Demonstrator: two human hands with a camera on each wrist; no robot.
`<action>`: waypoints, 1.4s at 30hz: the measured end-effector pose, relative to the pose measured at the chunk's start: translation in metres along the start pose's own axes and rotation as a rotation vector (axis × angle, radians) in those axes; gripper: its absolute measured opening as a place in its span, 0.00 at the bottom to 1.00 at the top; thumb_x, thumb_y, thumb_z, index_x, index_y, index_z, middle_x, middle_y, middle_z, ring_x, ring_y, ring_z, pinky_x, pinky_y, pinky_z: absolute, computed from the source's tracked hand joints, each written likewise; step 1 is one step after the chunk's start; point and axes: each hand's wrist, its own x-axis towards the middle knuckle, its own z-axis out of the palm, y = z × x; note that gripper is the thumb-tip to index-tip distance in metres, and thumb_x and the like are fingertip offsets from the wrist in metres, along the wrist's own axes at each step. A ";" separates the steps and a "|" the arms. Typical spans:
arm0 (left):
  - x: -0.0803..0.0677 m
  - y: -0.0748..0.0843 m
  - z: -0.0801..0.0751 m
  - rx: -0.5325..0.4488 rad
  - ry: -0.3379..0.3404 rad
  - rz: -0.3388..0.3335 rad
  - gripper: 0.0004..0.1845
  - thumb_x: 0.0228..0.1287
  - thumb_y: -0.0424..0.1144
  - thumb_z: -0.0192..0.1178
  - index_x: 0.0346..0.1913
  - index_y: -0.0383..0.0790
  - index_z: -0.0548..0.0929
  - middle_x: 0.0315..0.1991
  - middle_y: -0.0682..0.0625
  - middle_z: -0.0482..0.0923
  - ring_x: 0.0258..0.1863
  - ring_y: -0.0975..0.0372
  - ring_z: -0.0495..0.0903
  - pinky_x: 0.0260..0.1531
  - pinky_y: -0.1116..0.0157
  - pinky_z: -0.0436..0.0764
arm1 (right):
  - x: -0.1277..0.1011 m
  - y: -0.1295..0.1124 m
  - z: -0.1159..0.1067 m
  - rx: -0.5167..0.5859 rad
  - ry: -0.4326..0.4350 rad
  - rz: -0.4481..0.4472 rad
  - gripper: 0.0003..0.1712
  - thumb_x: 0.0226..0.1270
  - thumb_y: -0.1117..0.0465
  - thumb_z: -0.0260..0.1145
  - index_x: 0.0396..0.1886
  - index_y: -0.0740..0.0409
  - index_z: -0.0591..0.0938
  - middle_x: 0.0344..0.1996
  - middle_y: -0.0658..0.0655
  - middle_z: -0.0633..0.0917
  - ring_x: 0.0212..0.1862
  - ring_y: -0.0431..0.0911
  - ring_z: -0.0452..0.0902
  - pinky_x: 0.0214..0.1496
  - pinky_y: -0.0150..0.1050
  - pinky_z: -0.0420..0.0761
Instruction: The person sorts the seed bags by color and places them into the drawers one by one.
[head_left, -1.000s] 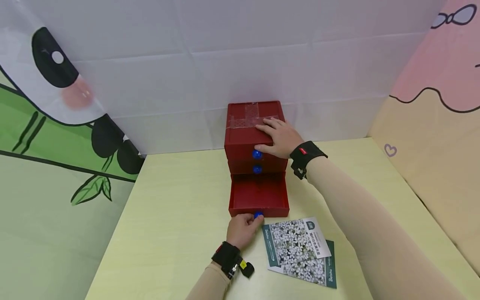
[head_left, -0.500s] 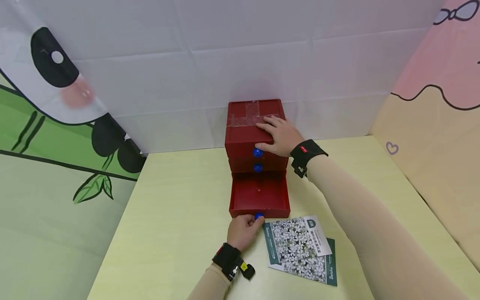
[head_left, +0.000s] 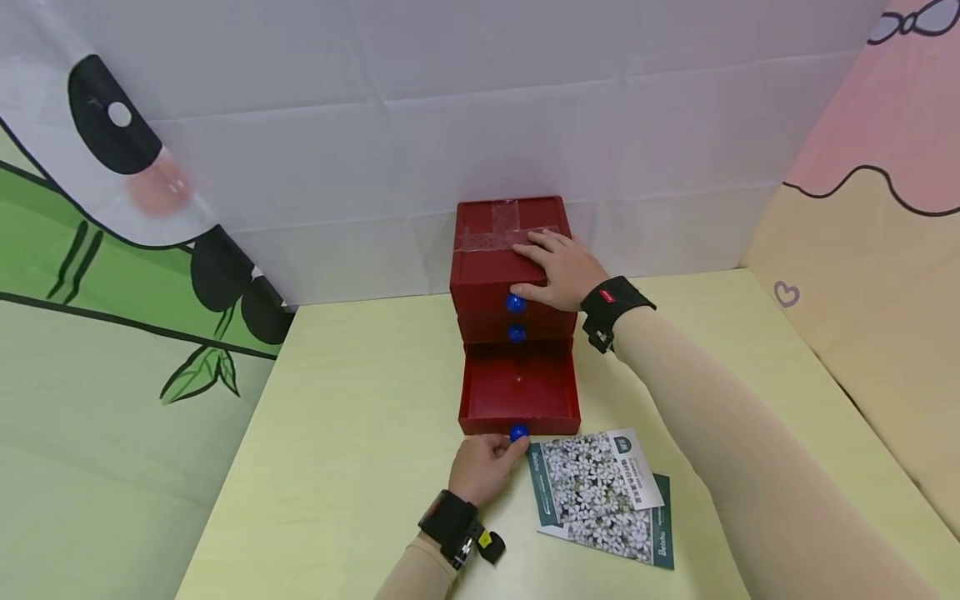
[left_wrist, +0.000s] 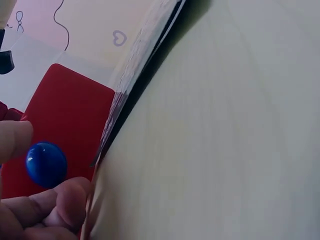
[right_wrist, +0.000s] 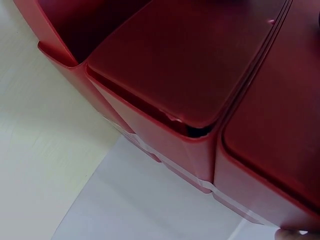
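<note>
Red three-drawer box [head_left: 510, 250] stands at the back of the pale yellow surface [head_left: 360, 433], against the white backdrop. Bottom drawer [head_left: 519, 392] pulled out, nothing seen inside. Left hand [head_left: 482, 467] at the drawer front, fingers [left_wrist: 60, 200] pinched round its blue knob [head_left: 517, 432]. Right hand [head_left: 562, 271] lies flat on the box top, fingers straight, thumb beside the top knob [head_left: 514, 303]. Flower-print packets [head_left: 600, 496] lie just right of the left hand.
</note>
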 end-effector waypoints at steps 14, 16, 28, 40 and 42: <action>-0.009 0.022 -0.015 0.363 -0.125 0.252 0.23 0.57 0.58 0.65 0.48 0.45 0.85 0.15 0.62 0.67 0.16 0.68 0.65 0.15 0.70 0.64 | 0.003 0.003 -0.003 -0.011 0.013 0.014 0.45 0.61 0.33 0.59 0.74 0.47 0.63 0.73 0.58 0.58 0.74 0.57 0.46 0.72 0.59 0.44; -0.008 0.026 -0.015 0.408 -0.145 0.278 0.25 0.57 0.58 0.65 0.50 0.45 0.85 0.13 0.61 0.66 0.15 0.68 0.65 0.15 0.70 0.64 | 0.002 0.003 -0.004 -0.012 0.013 0.013 0.45 0.61 0.33 0.59 0.74 0.47 0.63 0.73 0.58 0.59 0.74 0.57 0.46 0.72 0.59 0.45; -0.005 0.035 -0.004 0.720 -0.273 0.398 0.32 0.58 0.65 0.59 0.60 0.49 0.80 0.12 0.55 0.70 0.17 0.61 0.75 0.14 0.68 0.68 | 0.002 0.003 -0.003 -0.015 0.013 0.015 0.45 0.61 0.32 0.59 0.74 0.47 0.63 0.73 0.58 0.59 0.74 0.57 0.47 0.72 0.59 0.45; -0.007 0.036 0.001 0.743 -0.290 0.446 0.31 0.57 0.63 0.62 0.60 0.51 0.80 0.09 0.57 0.61 0.12 0.65 0.64 0.11 0.70 0.63 | 0.001 0.004 -0.005 -0.011 0.012 0.014 0.45 0.61 0.32 0.59 0.73 0.47 0.63 0.73 0.58 0.59 0.74 0.57 0.47 0.72 0.59 0.44; -0.007 0.036 -0.002 0.736 -0.296 0.448 0.30 0.57 0.61 0.63 0.60 0.52 0.80 0.10 0.57 0.64 0.14 0.65 0.67 0.13 0.69 0.64 | 0.001 0.004 -0.005 -0.012 0.011 0.013 0.45 0.61 0.32 0.59 0.73 0.47 0.63 0.73 0.58 0.59 0.74 0.57 0.47 0.72 0.59 0.44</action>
